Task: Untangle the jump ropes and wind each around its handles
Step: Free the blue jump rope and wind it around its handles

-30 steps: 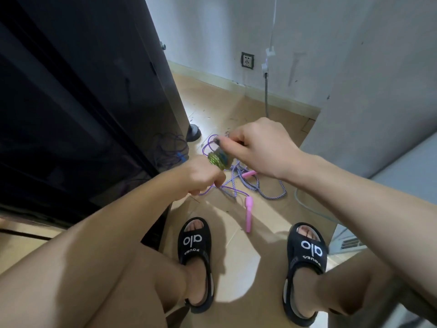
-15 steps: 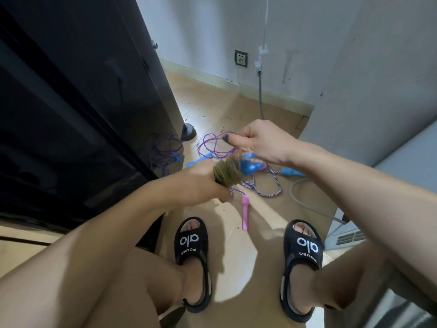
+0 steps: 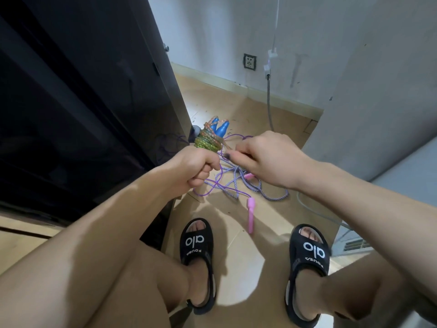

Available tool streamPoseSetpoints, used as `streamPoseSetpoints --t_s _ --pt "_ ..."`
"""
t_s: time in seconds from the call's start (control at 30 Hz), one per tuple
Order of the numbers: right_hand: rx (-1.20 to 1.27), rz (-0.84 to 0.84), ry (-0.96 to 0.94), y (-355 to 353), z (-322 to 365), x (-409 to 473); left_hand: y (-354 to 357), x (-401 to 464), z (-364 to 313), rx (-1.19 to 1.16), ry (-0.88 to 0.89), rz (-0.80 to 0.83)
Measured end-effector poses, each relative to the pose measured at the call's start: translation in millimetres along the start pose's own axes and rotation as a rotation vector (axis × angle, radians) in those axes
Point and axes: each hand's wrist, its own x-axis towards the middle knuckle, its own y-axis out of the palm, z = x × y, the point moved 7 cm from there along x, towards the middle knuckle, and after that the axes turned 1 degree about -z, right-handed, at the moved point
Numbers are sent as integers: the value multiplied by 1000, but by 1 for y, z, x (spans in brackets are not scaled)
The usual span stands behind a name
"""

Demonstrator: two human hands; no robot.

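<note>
Rope (image 3: 208,140) of green and orange braid sits wound in tight coils around a pair of blue handles (image 3: 220,129), whose tapered tips stick up at 12 o'clock above the left hand (image 3: 192,168). That hand is closed in a fist around the lower part of the bundle, fingers curled fully under. At 3 o'clock from it, nearly touching, the right hand (image 3: 264,159) pinches the loose tail of the same rope between thumb and forefinger, the other fingers folded in; the tail runs taut and short from the coils to the pinch.

Below both hands, on the tan tiled floor (image 3: 236,261), lie two more ropes in a loose tangle: a thin smooth purple cord (image 3: 218,183) and a thicker blue-and-white braided one (image 3: 275,197), crossing each other. A pink handle (image 3: 250,215), slim and rounded, lies at 6 o'clock from the tangle; a second pink piece (image 3: 248,176) peeks out just under the right hand.

Black sandals (image 3: 197,247) frame the floor, and a glossy dark cabinet (image 3: 82,102) fills the 9 o'clock side.
</note>
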Motion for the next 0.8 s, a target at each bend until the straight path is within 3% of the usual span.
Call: streamPoseSetpoints --t_s 0.1,0.2,0.3,0.37,0.43,0.57,0.67,0.8 --pt "-118 -9 -103 -4 7 4 -1 5 6 89 -31 -41" --pt "-140 -81 -204 -11 13 3 0 7 6 381 6 -109" --pt "-98 -189 -264 -17 19 4 13 6 0 580 88 -95" --pt "-71 -256 -307 -18 22 5 23 6 -3 841 153 -82" --pt "10 -223 -264 -11 19 7 29 5 -6 1063 229 -95" --pt "64 -61 -98 10 5 11 31 -2 -11 1284 366 -143" --pt "119 -76 -71 16 4 13 27 -16 -16 1241 375 -181" --pt "321 -170 -62 10 7 12 23 -19 -14 922 420 -111"
